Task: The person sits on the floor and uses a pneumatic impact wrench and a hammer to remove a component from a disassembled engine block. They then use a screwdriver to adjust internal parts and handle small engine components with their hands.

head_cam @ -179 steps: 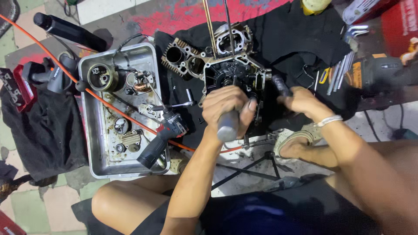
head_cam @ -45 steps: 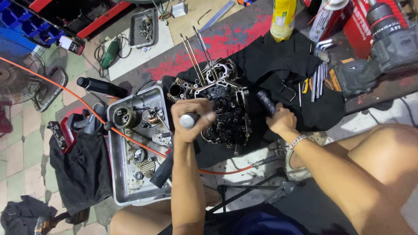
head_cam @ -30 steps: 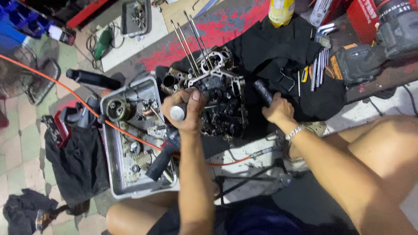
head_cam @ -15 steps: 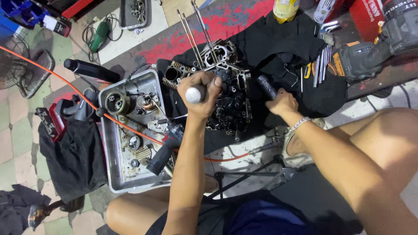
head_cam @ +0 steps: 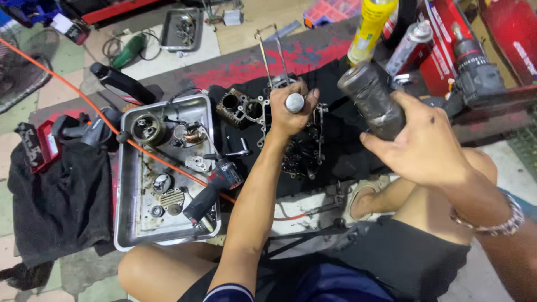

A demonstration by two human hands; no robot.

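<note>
Driving a punch into the engine case

My left hand point(head_cam: 291, 114) grips the punch point(head_cam: 295, 103) on the engine case point(head_cam: 305, 148); my right hand point(head_cam: 425, 142) clasps the raised hammer point(head_cam: 372, 100). Next: a square strike.

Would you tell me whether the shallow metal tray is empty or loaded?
Loaded: the shallow metal tray holds small engine parts.

Tool handles up over the engine case

Left hand point(head_cam: 291, 114) grips a silver-capped tool handle point(head_cam: 295, 102) upright over the dark engine case point(head_cam: 305, 154) on black cloth; right hand point(head_cam: 422, 140) lifts a grimy dark mallet head point(head_cam: 372, 100), tilted, above it.
</note>
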